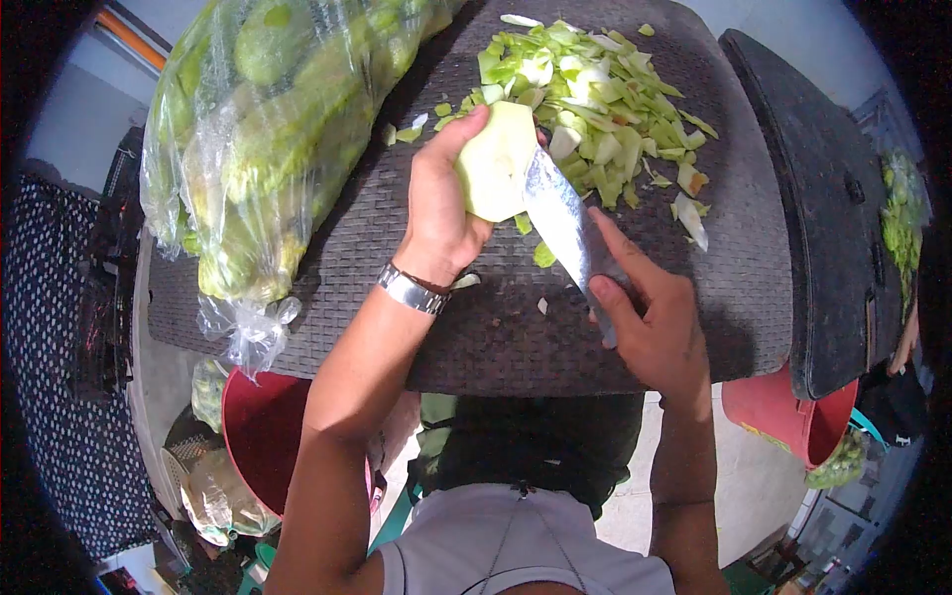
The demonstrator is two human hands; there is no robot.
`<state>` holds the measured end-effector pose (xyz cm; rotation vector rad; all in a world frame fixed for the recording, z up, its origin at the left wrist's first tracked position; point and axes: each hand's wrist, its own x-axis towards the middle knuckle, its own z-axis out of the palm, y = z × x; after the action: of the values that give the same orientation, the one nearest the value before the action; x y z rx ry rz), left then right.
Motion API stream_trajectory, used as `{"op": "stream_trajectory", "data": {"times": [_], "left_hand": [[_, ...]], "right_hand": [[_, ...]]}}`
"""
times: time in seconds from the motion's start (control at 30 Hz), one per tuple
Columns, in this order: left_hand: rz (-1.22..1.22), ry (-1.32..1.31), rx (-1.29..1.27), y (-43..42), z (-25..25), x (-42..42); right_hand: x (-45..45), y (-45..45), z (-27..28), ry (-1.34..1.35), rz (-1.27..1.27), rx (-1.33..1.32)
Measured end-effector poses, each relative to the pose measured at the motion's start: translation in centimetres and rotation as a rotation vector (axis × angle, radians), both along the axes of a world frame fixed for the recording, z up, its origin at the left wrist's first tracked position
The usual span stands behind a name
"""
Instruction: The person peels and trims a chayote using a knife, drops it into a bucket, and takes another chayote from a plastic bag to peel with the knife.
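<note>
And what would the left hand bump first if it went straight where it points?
Probably the pile of green peelings on the table, just past the pale peeled piece it holds. I can't tell how high the left hand is, so it might pass over them.

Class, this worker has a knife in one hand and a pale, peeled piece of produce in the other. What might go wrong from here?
1. The knife meets the edge of the peeled piece in the left grip, so a slip might cut that hand.
2. If dropped, the piece might land among the peelings heaped just beyond.
3. The bag's knotted end reaches the table's near edge; a bump might shift it.
</note>
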<state>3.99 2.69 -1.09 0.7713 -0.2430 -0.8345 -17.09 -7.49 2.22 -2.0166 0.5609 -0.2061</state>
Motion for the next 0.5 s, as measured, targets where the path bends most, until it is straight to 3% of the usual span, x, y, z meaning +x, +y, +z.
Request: {"op": "stream_trajectory", "data": {"times": [0.5], "left_hand": [[-0.13,0.018,0.089,0.0,0.0,-0.2]], "right_hand": [[0.1,-1.4,0.0,0.004,0.09,-0.103]]}}
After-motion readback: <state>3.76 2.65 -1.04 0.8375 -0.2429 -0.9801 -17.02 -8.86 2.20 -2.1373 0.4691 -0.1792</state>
